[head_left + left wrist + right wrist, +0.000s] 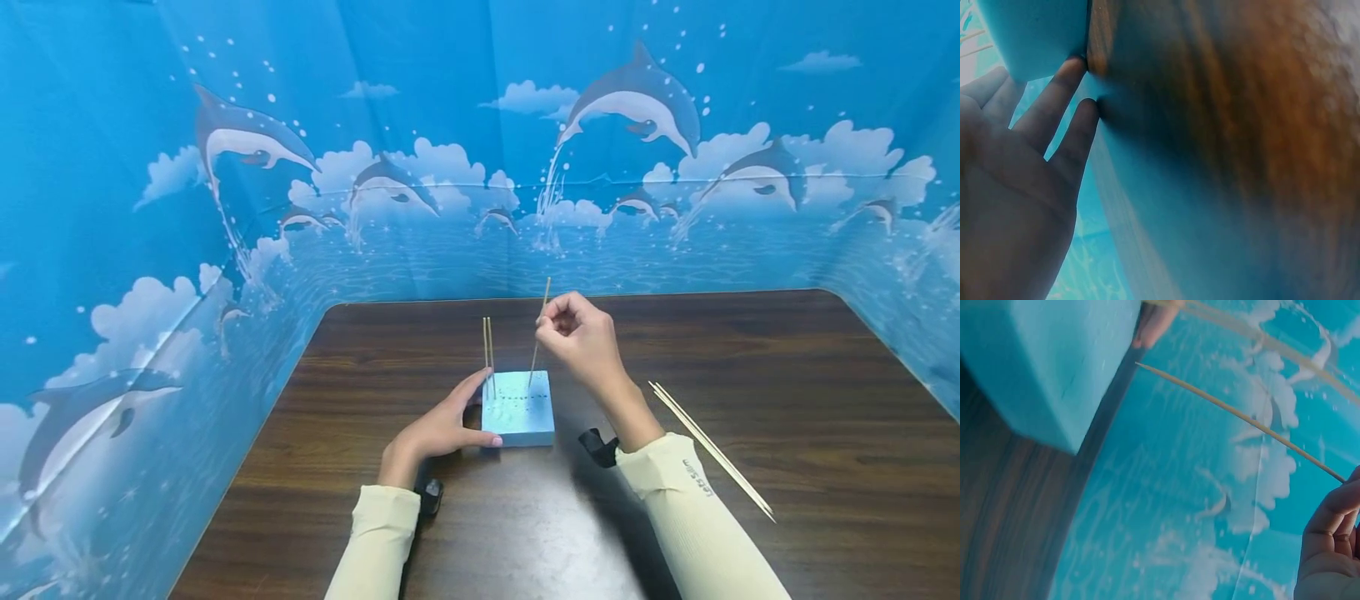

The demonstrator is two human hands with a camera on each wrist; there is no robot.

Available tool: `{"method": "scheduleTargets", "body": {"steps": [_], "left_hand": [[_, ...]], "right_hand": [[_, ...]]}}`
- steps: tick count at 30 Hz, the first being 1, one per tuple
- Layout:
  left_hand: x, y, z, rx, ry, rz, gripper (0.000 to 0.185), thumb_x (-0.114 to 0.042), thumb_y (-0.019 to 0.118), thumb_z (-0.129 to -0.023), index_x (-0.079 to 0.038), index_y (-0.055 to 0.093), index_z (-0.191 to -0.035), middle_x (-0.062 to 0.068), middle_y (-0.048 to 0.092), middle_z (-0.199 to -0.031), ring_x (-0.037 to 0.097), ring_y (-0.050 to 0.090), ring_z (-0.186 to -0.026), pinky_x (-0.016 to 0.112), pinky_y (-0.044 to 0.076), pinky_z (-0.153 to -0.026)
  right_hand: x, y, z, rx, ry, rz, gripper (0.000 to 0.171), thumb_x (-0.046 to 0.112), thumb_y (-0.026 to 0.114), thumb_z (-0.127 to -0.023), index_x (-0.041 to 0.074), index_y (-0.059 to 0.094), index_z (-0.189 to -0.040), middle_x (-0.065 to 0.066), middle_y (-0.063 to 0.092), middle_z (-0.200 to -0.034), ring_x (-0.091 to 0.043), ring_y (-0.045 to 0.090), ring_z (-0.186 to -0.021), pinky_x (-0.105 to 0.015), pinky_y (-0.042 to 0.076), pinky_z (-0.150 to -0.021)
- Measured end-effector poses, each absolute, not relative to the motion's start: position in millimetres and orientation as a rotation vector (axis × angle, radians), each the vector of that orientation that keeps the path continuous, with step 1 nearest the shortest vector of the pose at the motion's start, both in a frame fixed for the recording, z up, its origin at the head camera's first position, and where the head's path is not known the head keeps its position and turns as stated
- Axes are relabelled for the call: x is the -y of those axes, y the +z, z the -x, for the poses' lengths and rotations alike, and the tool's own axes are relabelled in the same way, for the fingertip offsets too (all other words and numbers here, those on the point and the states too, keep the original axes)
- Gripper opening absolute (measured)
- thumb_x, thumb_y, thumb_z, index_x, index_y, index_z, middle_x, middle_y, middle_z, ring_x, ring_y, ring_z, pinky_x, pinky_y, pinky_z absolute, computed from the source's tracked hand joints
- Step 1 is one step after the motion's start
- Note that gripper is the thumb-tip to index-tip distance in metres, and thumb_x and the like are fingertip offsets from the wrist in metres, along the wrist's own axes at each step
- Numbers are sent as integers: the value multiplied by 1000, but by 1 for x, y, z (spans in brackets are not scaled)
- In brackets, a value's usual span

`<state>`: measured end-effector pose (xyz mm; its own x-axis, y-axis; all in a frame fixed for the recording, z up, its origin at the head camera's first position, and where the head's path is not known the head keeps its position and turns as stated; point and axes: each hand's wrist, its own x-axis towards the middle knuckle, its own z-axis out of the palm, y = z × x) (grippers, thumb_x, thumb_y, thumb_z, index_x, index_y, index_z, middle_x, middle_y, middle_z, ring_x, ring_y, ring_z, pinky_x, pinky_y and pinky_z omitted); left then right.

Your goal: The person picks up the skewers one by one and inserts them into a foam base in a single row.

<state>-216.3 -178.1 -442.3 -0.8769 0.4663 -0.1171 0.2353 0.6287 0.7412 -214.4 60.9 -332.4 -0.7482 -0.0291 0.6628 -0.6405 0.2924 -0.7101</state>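
A light blue foam block (519, 423) lies on the table, a row of small holes across its top. My left hand (444, 423) grips it from the left, thumb at the near edge and index finger by the far left corner. In the left wrist view, fingertips reach the block's side (1041, 37). Two thin bamboo skewers (491, 343) stand upright side by side at the block's left. My right hand (583, 337) pinches another skewer (1241, 417), slightly tilted, above the block. Its pointed tip is just off the block's top in the right wrist view.
Several loose skewers (708, 447) lie slantwise on the dark wooden table (825, 400), right of my right forearm. A blue curtain with dolphins (420, 250) borders the table at the back and sides. Black straps with cameras (597, 447) sit on both wrists.
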Motion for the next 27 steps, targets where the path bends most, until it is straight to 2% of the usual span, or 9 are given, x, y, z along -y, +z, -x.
{"method": "scheduleTargets", "body": {"steps": [8, 17, 27], "left_hand": [[179, -444, 215, -2546, 1103, -552, 105, -41, 82, -80, -27, 15, -160, 3, 14, -166, 26, 21, -150, 53, 24, -118], [180, -446, 212, -2546, 1089, -533, 106, -45, 82, -79, -27, 15, -160, 2, 15, -166, 25, 20, -150, 53, 25, -118], [178, -443, 216, -2539, 1101, -527, 107, -44, 82, -79, -32, 13, -159, 0, 14, -166, 25, 25, -149, 53, 26, -117]], "right_hand": [[-39, -366, 239, 2058, 1527, -706, 12, -16, 61, -79, -5, 57, -82, -17, 66, -79, -13, 46, -59, -18, 37, -54], [-34, -379, 240, 2078, 1569, -744, 17, -10, 62, -82, 6, 57, -84, -9, 66, -78, -12, 52, -60, -20, 43, -56], [-35, -385, 243, 2187, 1517, -763, 5, 0, 60, -82, 4, 58, -84, -2, 58, -71, -10, 50, -59, -21, 43, -52]]}}
